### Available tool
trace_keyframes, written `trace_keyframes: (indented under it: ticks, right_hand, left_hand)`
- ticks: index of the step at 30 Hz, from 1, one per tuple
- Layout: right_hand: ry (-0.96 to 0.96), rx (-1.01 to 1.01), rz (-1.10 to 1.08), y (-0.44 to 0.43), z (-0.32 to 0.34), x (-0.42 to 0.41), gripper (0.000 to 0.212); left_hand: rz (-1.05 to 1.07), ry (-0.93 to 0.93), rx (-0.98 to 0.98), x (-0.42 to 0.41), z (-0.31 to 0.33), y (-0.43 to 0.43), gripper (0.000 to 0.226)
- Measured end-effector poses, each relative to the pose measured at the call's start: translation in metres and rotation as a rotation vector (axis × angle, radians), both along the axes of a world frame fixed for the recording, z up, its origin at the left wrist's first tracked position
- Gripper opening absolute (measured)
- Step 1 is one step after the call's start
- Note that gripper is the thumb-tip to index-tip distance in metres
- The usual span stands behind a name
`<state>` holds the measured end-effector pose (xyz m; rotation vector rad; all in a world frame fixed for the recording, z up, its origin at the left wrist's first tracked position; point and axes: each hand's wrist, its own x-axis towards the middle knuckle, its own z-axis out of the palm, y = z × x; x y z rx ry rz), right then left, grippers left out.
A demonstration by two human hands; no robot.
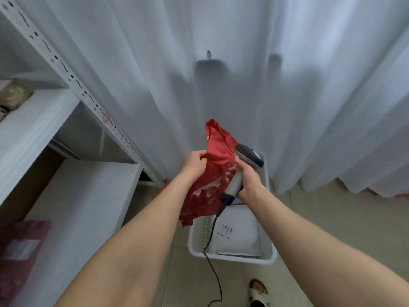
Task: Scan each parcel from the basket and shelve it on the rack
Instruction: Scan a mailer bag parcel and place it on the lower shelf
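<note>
At the far left I am seeing the white rack (73, 85) with a purple parcel (22, 244) lying on its lower shelf. The shelving place is therefore lying to the left of both hands, and the left hand (194, 162) is the nearer one to it. This hand is gripping the upper left edge of the red parcel bag (215, 165), its fingers curled into the crumpled plastic. The bag is hanging in the air between the two hands, above the basket, with its long axis running up and down and leaning a little. Just to its right, the barcode scanner (250, 155) is turning its head toward the bag, and the right hand (251, 182) is wrapping around the handle. I am judging that the scan is depending on the label facing this head, but the folds are hiding the label from me. Below, the white basket (232, 257) is holding a white parcel (239, 231). The bag is covering part of the basket, so I cannot tell whether more parcels are inside.
</note>
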<state>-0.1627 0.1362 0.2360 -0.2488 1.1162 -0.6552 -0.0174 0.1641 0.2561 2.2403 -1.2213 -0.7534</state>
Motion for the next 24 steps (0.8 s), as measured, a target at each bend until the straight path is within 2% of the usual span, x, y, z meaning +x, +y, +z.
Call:
trace_keyframes:
  ticks: [7,8,11,13,15,18,21,24]
  right_hand:
    - [0.059,-0.107,0.023,0.038,0.07,-0.004,0.018]
    - [0.055,-0.131,0.019,0.042,0.081,-0.004,0.027]
    - [0.023,-0.187,0.008,0.049,0.103,-0.006,0.077]
    - [0.013,-0.19,0.004,0.048,0.107,-0.011,0.085]
    - [0.023,-0.188,0.048,0.051,0.118,-0.018,0.073]
    - [0.058,-0.152,0.044,0.061,0.131,-0.03,0.014]
    - [0.092,-0.136,0.05,0.062,0.132,-0.039,0.01]
    - [0.055,-0.151,0.048,0.064,0.141,-0.048,0.013]
  left_hand:
    - [-0.114,0.151,-0.139,-0.021,0.065,0.041,0.035]
    - [-0.163,0.225,-0.151,-0.028,0.075,0.046,0.036]
    - [-0.297,0.446,-0.087,-0.049,0.107,0.061,0.042]
    - [-0.337,0.55,0.006,-0.054,0.122,0.066,0.048]
    - [-0.351,0.584,0.093,-0.057,0.135,0.07,0.045]
    - [-0.299,0.63,0.139,-0.068,0.15,0.077,0.034]
    - [-0.211,0.714,0.086,-0.069,0.155,0.083,0.034]
    - [0.047,0.68,-0.032,-0.057,0.152,0.091,0.036]
